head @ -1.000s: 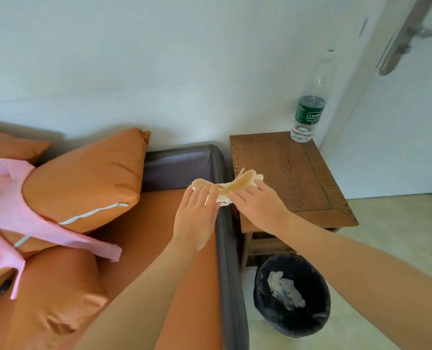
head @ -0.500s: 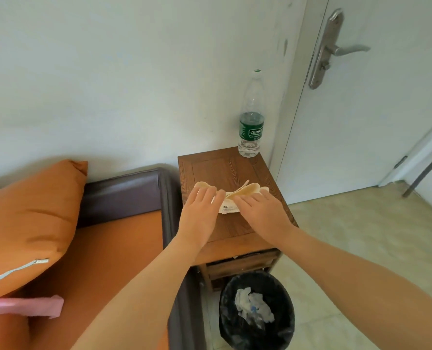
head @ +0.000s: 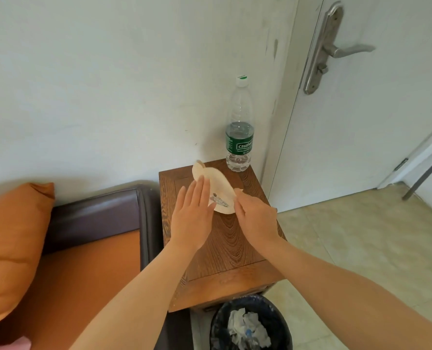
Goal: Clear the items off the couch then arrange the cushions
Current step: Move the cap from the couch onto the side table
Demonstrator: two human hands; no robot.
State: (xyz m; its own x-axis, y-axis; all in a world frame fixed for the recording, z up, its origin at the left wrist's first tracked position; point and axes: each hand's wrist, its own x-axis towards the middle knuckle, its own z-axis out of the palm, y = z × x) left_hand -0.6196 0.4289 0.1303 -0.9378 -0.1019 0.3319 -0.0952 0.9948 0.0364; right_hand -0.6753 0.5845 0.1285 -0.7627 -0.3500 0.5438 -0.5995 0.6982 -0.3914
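Observation:
A cream, rounded paper item (head: pixel 216 186) with a small printed picture lies on the wooden side table (head: pixel 222 243). My left hand (head: pixel 193 215) rests flat on its left part, fingers straight and together. My right hand (head: pixel 254 219) pinches its right edge. The couch (head: pixel 88 251) has an orange seat and a dark brown arm. One orange cushion (head: pixel 10 243) leans at the far left.
A plastic water bottle (head: pixel 239 132) with a green label stands at the table's back right corner. A black bin (head: pixel 250 324) with crumpled paper sits on the floor in front of the table. A white door (head: pixel 376 109) with a metal handle is to the right.
My view has swung right, away from the couch. Both hands have carried the paper item from over the couch arm onto the side table, where it now lies opened out flatter.

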